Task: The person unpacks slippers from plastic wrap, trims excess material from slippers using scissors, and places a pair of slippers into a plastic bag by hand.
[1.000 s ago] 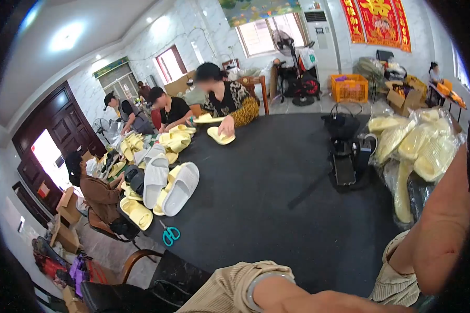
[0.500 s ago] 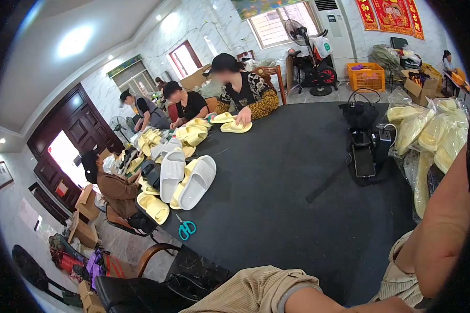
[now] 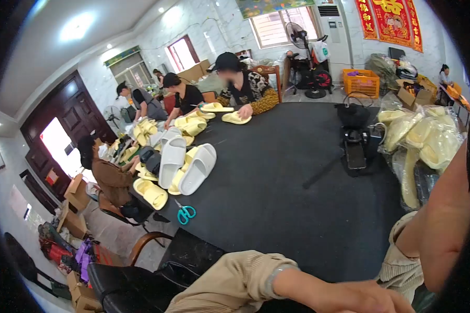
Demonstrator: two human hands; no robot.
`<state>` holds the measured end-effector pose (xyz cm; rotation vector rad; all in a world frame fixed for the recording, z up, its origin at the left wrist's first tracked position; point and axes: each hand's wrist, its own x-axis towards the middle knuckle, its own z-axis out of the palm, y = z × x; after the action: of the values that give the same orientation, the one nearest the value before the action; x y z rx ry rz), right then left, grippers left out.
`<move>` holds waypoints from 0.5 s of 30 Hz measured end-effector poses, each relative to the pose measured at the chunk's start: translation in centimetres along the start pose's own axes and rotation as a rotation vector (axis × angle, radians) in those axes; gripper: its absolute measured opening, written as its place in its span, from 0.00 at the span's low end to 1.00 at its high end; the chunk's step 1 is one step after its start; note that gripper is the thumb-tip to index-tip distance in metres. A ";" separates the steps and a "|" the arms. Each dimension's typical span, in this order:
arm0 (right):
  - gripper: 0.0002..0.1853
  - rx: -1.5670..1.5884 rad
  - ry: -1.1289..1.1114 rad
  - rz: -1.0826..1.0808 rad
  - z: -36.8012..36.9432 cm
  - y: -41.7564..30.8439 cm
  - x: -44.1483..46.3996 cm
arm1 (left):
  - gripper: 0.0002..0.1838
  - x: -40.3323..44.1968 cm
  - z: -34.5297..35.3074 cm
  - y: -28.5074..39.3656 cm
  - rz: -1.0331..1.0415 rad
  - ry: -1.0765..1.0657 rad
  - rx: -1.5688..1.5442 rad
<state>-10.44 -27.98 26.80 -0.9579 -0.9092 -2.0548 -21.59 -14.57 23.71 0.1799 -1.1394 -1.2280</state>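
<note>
My left hand [image 3: 363, 297] is at the bottom edge, below the front of the black table [image 3: 292, 177]. Its fingers look bent but are partly cut off, so their hold cannot be told. My right forearm [image 3: 443, 229] rises close to the camera at the right edge; the hand itself is outside the picture. Clear bags of pale yellow slippers [image 3: 428, 133] lie just beyond this forearm. Across the table to the left are teal-handled scissors [image 3: 185, 213], a pair of light grey slippers [image 3: 197, 169] and a pile of yellow slippers [image 3: 190, 125].
A phone [image 3: 356, 156] and a black bag [image 3: 352, 115] sit at the table's right. A person [image 3: 240, 86] across the table touches a yellow slipper [image 3: 237, 118]; several other people work along the left side. A black chair [image 3: 125, 281] stands at lower left.
The view has tilted down a little, so the table things sit higher. More of my left hand shows at the bottom. The scissors and grey slippers stay where they were on the table.
</note>
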 end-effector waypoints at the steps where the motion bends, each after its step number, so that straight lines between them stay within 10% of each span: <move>1: 0.34 -0.006 -0.018 -0.019 -0.3 -0.3 0.9 | 0.24 -0.9 0.8 1.7 -0.002 -0.028 -0.045; 6: 0.33 -0.122 -0.206 -0.119 -4.0 -2.3 6.5 | 0.18 -3.5 0.3 5.6 -0.068 0.233 0.199; 10: 0.33 -0.276 -0.425 -0.190 -7.5 -5.1 11.5 | 0.18 -3.2 0.5 8.8 0.656 0.083 0.429; 12: 0.33 -0.314 -0.533 -0.236 -7.9 -5.6 14.1 | 0.11 -4.6 3.7 9.7 0.881 0.346 0.644; 15: 0.32 -0.361 -0.662 -0.251 -8.3 -6.5 16.3 | 0.12 -5.6 3.5 10.0 0.885 0.269 0.444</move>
<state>-26.55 -35.90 34.16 -1.8738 -1.0371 -2.1833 -17.24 -4.54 28.60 0.1411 -1.0575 -0.1565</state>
